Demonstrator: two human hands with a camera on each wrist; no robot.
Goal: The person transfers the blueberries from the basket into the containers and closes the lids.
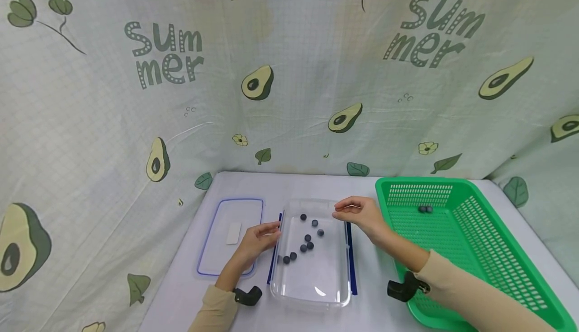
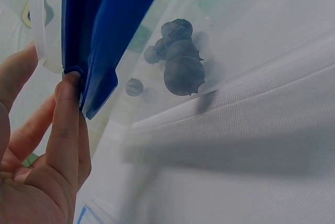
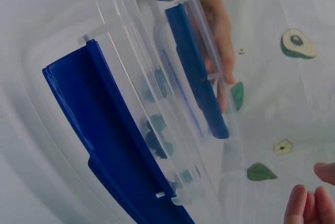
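Several blueberries [image 1: 303, 248] lie scattered in a clear plastic box [image 1: 316, 284] at the middle of the table. Blue latches [image 3: 112, 130] hang off the box's two long sides. My left hand [image 1: 258, 242] is at the box's left side; in the left wrist view its thumb is by the clear rim [image 2: 48, 59] and its fingers touch the blue latch [image 2: 97, 51], with the side wall between them. Over the box's far right corner, my right hand [image 1: 362, 214] has its thumb apart from the fingers and nothing between them.
A green basket [image 1: 457, 191] on the right holds two blueberries [image 1: 425, 209] near its far end. To the left lies a clear lid with a blue edge [image 1: 211, 236], a white rectangle [image 1: 233, 233] on it. A printed curtain [image 1: 289, 136] hangs behind the table.
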